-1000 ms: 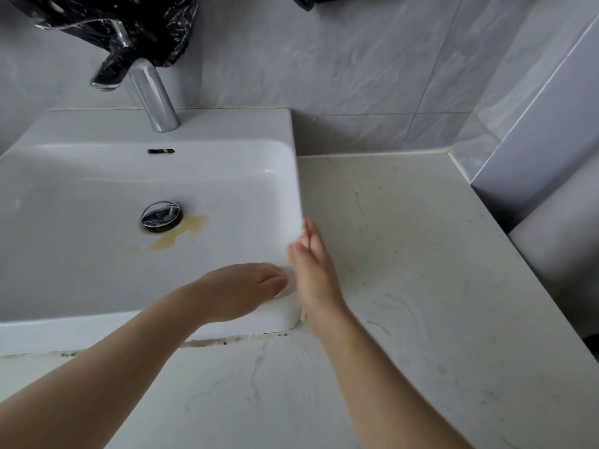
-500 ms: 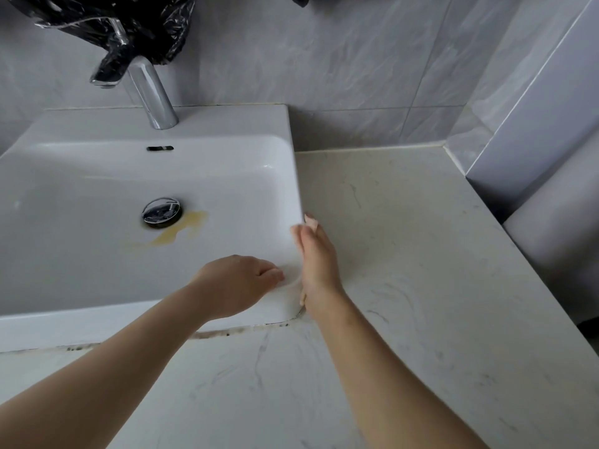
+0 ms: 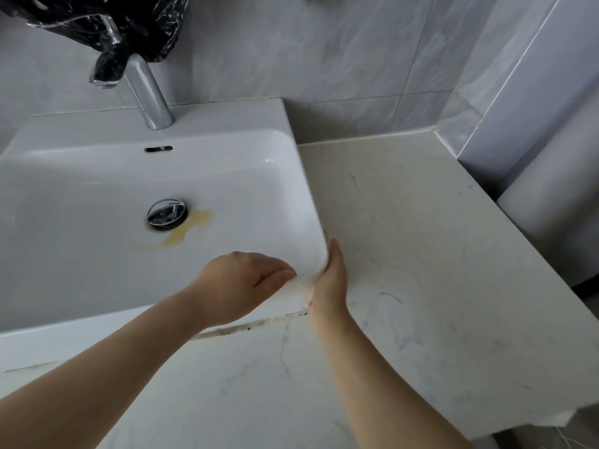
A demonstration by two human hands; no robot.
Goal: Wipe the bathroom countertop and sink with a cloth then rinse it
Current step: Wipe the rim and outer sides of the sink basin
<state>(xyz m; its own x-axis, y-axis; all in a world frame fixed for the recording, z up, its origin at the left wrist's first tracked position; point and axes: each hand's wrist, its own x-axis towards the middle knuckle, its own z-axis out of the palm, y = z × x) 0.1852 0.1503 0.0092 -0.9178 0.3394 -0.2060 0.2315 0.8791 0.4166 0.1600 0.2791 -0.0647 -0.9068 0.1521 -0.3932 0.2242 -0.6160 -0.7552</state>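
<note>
Two hands meet at the near right corner of the white sink (image 3: 97, 176). My left hand (image 3: 240, 286) reaches into the basin, knuckles up, fingers curled with their tips pushed into that corner just under the rim. I cannot tell whether they pinch the cloth, since nothing white there stands apart from the porcelain. My right hand (image 3: 330, 280) stands on edge outside the same corner, fingers straight and pressed together, laid flat along the sink's outer right wall. The pale marbled counter (image 3: 421, 254) runs from the sink's right side to the grey tiled wall (image 3: 324, 59) at its back edge. In the basin's middle sits the chrome drain (image 3: 167, 213), with a yellow stain (image 3: 191, 228) touching its near right side. The faucet (image 3: 146, 92) rises from the sink's back ledge, a black plastic bag (image 3: 129, 30) over its top. Dark grime (image 3: 233, 328) lines the seam under the sink's front edge.
</note>
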